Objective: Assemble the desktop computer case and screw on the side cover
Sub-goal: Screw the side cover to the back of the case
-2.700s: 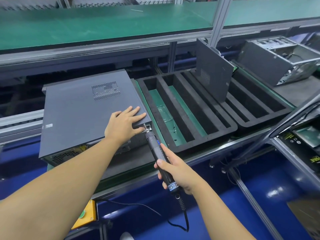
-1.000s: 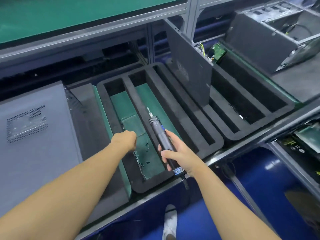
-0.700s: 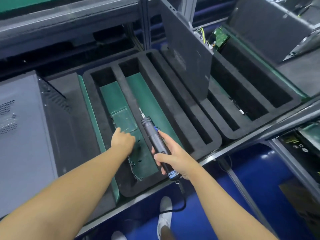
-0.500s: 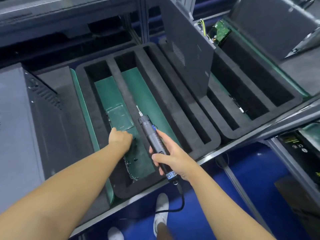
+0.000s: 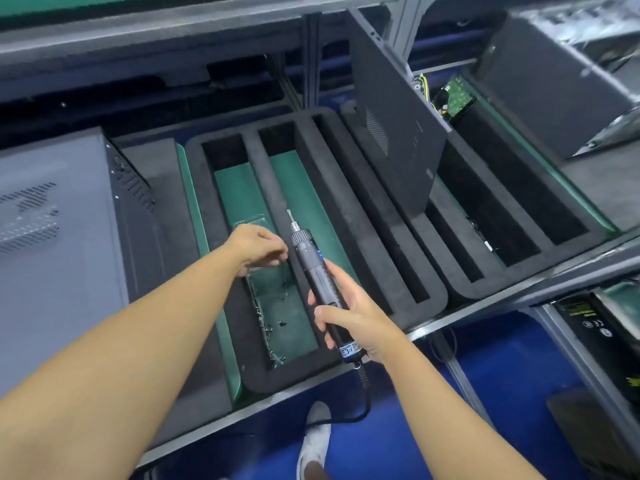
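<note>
Both bare forearms reach forward from the lower edge. The left grip (image 5: 258,245) hangs palm down, fingers bent and tips drawn toward the thumb; whether they pinch anything is too small to tell. The right grip (image 5: 349,320) wraps a screwdriver (image 5: 311,265), thumb across its handle.

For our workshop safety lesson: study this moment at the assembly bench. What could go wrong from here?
1. The left hand hovers right beside the screwdriver that the right hand grips. An accidental start could nick it.
2. The screws in the tray are tiny. One picked up could slip and be lost.
3. The cord loops down by the shoe. It might snag a foot.
</note>
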Tool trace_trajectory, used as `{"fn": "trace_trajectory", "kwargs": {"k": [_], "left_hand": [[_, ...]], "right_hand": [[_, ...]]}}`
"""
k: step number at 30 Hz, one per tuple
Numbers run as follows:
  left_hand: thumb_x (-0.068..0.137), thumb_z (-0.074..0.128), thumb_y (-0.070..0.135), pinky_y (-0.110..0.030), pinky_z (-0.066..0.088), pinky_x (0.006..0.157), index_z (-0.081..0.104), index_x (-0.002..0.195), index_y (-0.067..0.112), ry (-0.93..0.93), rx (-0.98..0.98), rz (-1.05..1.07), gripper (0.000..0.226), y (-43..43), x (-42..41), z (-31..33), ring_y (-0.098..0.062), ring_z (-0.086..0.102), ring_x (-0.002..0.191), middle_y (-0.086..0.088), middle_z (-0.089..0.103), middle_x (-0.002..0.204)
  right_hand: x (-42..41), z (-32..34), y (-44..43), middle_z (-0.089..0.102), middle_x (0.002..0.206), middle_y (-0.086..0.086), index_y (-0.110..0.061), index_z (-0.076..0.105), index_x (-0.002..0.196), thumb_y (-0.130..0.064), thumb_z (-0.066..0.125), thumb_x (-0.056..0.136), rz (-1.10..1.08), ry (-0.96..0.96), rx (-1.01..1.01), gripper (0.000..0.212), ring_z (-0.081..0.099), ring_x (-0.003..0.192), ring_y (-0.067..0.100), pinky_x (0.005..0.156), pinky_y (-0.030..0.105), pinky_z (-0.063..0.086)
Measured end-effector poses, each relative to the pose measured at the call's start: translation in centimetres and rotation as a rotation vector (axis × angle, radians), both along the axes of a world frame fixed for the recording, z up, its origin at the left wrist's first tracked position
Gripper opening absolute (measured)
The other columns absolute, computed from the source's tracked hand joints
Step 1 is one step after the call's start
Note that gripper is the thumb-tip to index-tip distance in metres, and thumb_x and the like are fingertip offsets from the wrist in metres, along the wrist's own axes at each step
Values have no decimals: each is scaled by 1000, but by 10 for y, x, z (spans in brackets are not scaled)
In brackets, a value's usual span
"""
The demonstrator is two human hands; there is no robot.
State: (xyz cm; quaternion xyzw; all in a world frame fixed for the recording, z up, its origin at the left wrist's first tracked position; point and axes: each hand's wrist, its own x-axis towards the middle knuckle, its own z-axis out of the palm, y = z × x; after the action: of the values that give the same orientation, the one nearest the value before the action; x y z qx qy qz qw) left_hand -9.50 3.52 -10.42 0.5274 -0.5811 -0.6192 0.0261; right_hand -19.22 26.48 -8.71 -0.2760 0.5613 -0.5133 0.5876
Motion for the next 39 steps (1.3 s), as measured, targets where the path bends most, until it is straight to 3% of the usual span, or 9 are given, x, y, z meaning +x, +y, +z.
{"fn": "trace_trajectory", "kwargs": {"k": [3,5,8,12,25,35,39], "left_hand": [[87,68,-4,-21,58,64,66,90,3,423,199,259,8,-4,19,35,-16,68,72,-8,72,73],[80,75,0,-23,58,70,65,99,3,618,267,306,21,-2,35,57,-14,71,75,-9,73,84],[71,78,7,-27,59,74,65,110,5,761,346,280,42,7,61,79,-15,72,80,-9,74,92],[77,72,5,-29,59,77,64,116,5,881,449,243,40,24,93,100,-16,72,83,-8,74,93],[73,71,3,-23,59,69,76,92,5,858,448,176,20,56,233,126,-14,72,76,-8,73,84],[73,72,8,-24,60,66,67,92,2,748,395,133,21,56,314,139,-17,72,74,-9,68,76],[73,72,8,-24,59,65,74,81,4,790,406,161,9,57,334,142,-18,72,74,-9,69,77]], "right_hand": [[12,14,-1,63,104,3,-39,35,154,-1,66,88,10,22,-36,82,56,75,22,53,33,51],[23,26,2,63,104,4,-41,38,152,-3,66,87,5,39,-64,81,56,75,23,53,33,51],[42,43,9,62,104,3,-43,41,149,-4,66,85,8,83,-100,79,55,74,23,54,34,51],[78,63,23,64,105,2,-48,44,147,-5,66,84,28,156,-98,79,55,74,21,57,33,52],[222,92,60,65,105,1,-58,39,146,-8,66,84,25,356,-118,83,58,72,19,56,33,51],[278,112,64,66,103,-1,-65,30,146,-18,66,81,175,499,-79,88,60,74,18,55,34,53],[294,116,61,65,104,3,-64,33,145,-14,66,82,178,493,-121,86,58,71,18,55,37,52]]}}
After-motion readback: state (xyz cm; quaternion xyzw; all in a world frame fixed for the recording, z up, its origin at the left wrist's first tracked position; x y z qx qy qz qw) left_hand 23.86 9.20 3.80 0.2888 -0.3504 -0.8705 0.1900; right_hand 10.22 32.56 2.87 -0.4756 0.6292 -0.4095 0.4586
